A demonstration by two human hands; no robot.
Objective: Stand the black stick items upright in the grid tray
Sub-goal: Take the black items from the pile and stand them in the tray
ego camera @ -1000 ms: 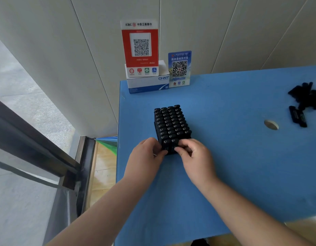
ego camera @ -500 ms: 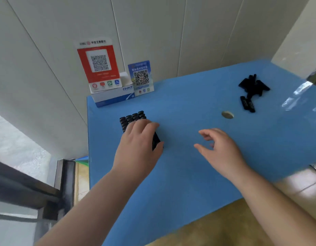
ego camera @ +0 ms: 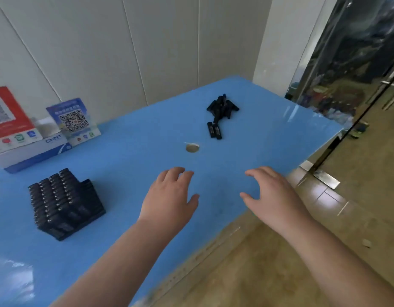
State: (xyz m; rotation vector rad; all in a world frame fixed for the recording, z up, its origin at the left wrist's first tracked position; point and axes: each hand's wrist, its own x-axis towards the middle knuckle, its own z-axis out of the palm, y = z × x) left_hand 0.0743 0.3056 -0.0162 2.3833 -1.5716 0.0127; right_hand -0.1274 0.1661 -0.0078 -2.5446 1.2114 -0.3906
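Head view: both hands, left (ego camera: 169,196) and right (ego camera: 273,193), spread, empty; loose sticks (ego camera: 221,108) well beyond fingertips.

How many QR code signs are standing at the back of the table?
2. The red sign stands at the far left edge, partly cut off by the frame; the smaller blue sign stands just right of it. Others may be out of view.

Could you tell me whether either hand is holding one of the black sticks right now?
No, the left hand and right hand hover empty over the blue table.
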